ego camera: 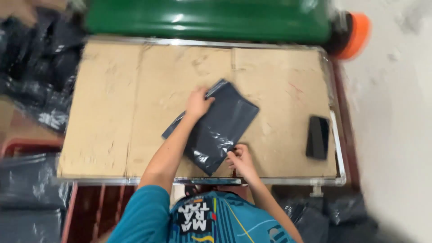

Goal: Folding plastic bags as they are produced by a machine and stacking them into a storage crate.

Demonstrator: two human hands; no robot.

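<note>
Blurry frame: left hand pressed flat on the dark poly bag at centre, right hand pinching its lower edge; contents hidden.

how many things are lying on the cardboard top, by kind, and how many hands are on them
dark grey plastic mailer bag: 1, with the left hand pressed on its upper part and the right hand at its lower edge
black phone-like slab: 1, lying apart near the right edge of the cardboard top
hands: 2
total things on the cardboard: 2
</note>
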